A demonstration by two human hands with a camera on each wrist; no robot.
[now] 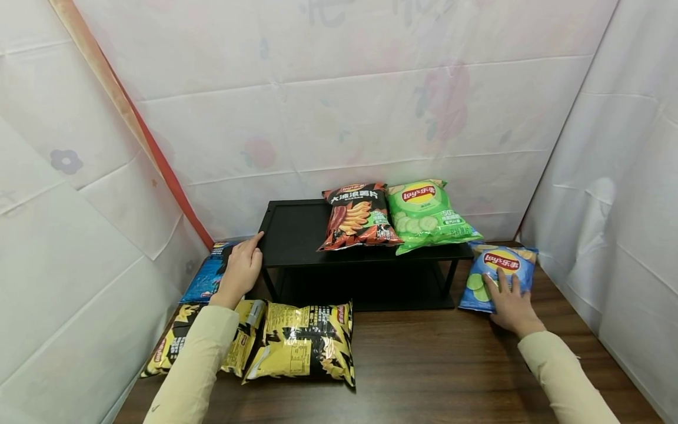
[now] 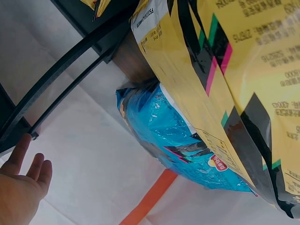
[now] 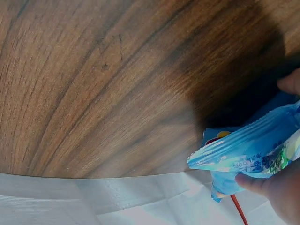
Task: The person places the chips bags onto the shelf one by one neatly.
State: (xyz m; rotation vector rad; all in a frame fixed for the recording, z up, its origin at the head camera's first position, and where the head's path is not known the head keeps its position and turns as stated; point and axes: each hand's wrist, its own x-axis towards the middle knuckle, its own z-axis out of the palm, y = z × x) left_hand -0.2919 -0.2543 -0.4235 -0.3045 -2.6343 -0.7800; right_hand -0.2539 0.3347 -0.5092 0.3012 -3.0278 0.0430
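Nearest the head camera: pale sleeves (image 1: 196,365), reaching over a wood-grain table (image 1: 424,371) towards a black rack (image 1: 291,229). Judging by the layout, looks partway along: a red-and-black bag (image 1: 360,218) and a green bag (image 1: 426,218) already up on the rack, side by side, fronts facing the camera. Down on the table, possibly left to handle: a blue bag (image 1: 503,259) just beside the rack's right end, a turquoise bag (image 1: 203,280) near its left end, and a yellow bag (image 1: 304,341) in front, with more yellow packaging (image 1: 172,341) on either side of the left sleeve. No telling the final count for up top.

Left hand (image 1: 243,265) at the rack's left edge, index finger extended and apparently touching, nothing held. Right hand (image 1: 514,309) on the blue bag, fingers spread wide across the front; firm grip or mere touch, cannot tell.

Visible from the left wrist only: the turquoise bag almost whole, bulging beside yellow-and-black packaging, and the rack's side bars (image 2: 51,75) close to the extended fingers. From the right wrist only: the blue bag's crimped seam (image 3: 248,140), and blue packaging behind, perhaps a second bag. Absent from both wrist views: the green bag and the red-and-black bag.
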